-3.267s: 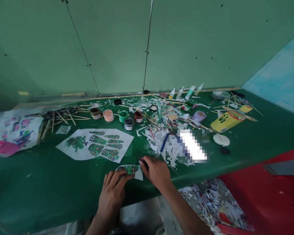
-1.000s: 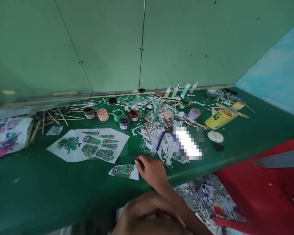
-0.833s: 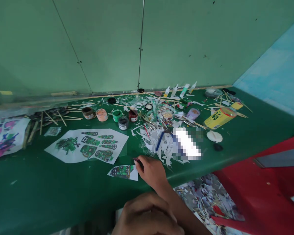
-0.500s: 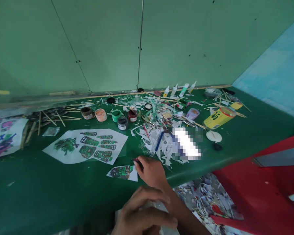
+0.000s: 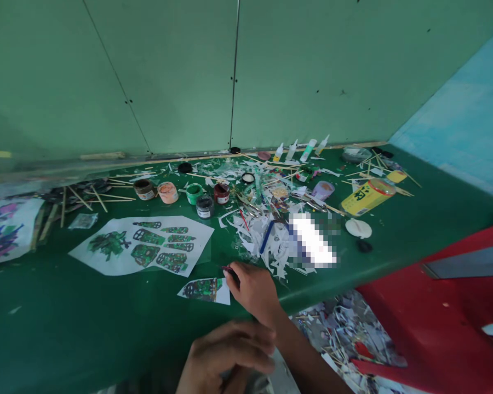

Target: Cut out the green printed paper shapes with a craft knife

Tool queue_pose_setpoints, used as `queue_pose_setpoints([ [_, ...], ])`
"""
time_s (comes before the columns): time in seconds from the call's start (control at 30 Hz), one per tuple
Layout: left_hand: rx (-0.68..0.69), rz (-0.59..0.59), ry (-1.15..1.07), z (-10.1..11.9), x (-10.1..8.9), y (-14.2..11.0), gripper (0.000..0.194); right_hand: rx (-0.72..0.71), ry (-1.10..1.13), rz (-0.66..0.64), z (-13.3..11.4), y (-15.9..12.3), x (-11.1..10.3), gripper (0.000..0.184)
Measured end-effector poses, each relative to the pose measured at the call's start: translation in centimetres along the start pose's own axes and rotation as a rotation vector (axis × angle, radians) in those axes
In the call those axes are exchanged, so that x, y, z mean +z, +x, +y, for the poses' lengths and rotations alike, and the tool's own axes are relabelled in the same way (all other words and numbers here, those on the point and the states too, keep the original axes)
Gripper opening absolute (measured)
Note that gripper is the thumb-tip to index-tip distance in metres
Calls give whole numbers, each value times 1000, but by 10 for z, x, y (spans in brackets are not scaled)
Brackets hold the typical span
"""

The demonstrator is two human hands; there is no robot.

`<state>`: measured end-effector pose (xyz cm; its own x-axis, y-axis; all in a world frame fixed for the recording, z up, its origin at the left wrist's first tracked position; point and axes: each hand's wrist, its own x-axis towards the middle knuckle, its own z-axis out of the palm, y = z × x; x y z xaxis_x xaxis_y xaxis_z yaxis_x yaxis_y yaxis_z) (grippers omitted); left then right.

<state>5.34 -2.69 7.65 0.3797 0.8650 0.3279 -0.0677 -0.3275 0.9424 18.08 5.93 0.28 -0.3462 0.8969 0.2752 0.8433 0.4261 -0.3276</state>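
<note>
My right hand (image 5: 254, 290) rests at the table's front edge, fingers closed around a small dark maroon tool (image 5: 232, 273), mostly hidden by the hand. Beside its fingertips lies a pointed paper cutout (image 5: 203, 289), painted green and black with a white strip at its right end. Lower down, my left hand (image 5: 228, 355) hovers in front of the right forearm, somewhat blurred. Its fingers are bent and apart, with nothing visible in them. A white sheet (image 5: 119, 225) with several green-and-black painted shapes lies to the left behind the cutout.
Open paint jars (image 5: 194, 193) stand behind the sheet. Paper scraps (image 5: 277, 251) with a blue-handled tool (image 5: 268, 236) are heaped to the right, near a lying yellow container (image 5: 367, 197). Thin sticks (image 5: 98, 198) lie at left; more scraps (image 5: 340, 334) litter the space below the table.
My left hand has shifted slightly left and down, away from the right wrist. My right hand, the tool and the cutout are almost unchanged.
</note>
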Motion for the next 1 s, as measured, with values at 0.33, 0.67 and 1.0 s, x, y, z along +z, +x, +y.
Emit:
queue_pose_setpoints([
  [0.33, 7, 16, 140, 1, 0, 4, 25, -5, 4, 4, 1, -1, 2, 17],
  [0.67, 69, 258, 377, 0, -7, 5, 30, 3, -12, 6, -1, 0, 0, 16],
  [1.0, -191, 619, 680, -33, -57, -7, 56, 8, -3, -12, 0, 1, 0, 15],
])
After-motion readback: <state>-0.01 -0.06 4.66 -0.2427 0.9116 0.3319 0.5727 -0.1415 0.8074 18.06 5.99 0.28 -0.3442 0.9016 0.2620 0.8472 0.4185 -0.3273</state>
